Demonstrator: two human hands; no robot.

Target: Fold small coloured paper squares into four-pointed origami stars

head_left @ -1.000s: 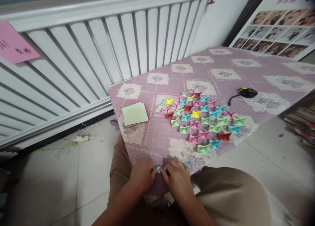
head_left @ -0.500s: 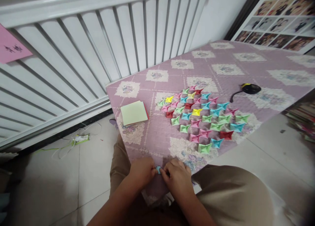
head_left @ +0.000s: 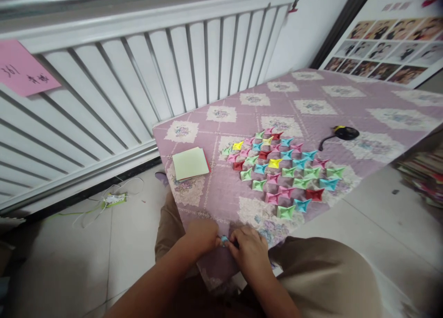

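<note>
Near the front edge of the table, a small piece of folded blue paper [head_left: 224, 240] sits between my two hands. My left hand [head_left: 203, 234] is closed, its fingertips pinching the paper's left side. From the other side, my right hand [head_left: 249, 245] presses thumb and fingers against the paper. Both hands hide much of its shape. Beyond them stand several small folded paper pieces in rows, among them a green one [head_left: 286, 212], a red one [head_left: 314, 195] and a yellow one [head_left: 275, 163]. To the left lies a stack of paper sheets [head_left: 190, 164], pale yellow on top.
A purple flowered cloth [head_left: 221, 193] covers the table. At the right lies a black object with a cord [head_left: 346, 133]. A white radiator [head_left: 194, 64] runs along the left side. A power strip [head_left: 116, 199] is on the floor, and a photo board [head_left: 387, 45] stands behind.
The camera view has tilted up slightly. My left wrist has turned a little, and the fingers have shifted on the blue paper, so less of it shows.
</note>
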